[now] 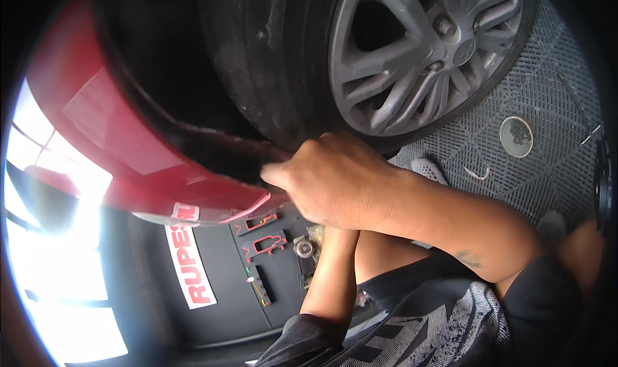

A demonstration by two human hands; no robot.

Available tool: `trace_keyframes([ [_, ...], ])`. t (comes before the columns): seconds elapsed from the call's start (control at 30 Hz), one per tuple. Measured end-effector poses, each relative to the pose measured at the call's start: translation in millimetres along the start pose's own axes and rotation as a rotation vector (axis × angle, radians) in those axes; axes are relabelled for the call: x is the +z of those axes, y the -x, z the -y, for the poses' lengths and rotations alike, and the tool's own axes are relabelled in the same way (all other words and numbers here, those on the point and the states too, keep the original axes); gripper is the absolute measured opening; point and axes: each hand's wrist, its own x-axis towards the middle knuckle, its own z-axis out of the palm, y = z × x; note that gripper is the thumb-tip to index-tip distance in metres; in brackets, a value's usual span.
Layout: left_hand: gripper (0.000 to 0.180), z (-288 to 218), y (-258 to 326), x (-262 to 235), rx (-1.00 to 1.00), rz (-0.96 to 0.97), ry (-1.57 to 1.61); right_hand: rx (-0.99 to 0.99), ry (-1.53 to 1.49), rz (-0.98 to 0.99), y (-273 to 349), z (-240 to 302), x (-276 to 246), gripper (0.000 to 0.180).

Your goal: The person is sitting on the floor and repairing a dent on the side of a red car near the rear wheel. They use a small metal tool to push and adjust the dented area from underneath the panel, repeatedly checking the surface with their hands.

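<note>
My right hand point(331, 183) is at the lower edge of the wheel arch on a red car body panel point(122, 135). Its fingers are curled, with the tips at the dark arch lining point(225, 149); whatever they grip, if anything, is hidden. My left forearm point(331, 270) rises from below and passes behind the right wrist, so the left hand and its fingers are covered. Just beyond my hands stands a black tyre point(264, 52) on a grey alloy wheel point(418, 64). A pinkish edge point(252, 208) of the panel shows left of my right hand.
Grey grid tiles point(547, 77) make up the floor, with a round pale lid point(517, 137) and a curved white scrap point(477, 173) on it. My shoe point(429, 171) is near the tyre. Red-edged frames point(269, 243) and a round metal part point(304, 248) sit by a dark panel point(232, 309).
</note>
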Motion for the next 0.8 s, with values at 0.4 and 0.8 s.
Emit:
trace_keyframes([
  [0.4, 0.061, -2.7, 5.4, 20.5, -0.015, -0.013, 0.018, 0.03, 0.08, -0.159, 1.9, -14.4, 13.8, 0.01],
  [0.8, 0.058, 8.4, 11.4, 28.5, -0.035, -0.029, 0.043, 0.035, 0.188, -0.017, -13.1, -8.7, 51.3, 0.012],
])
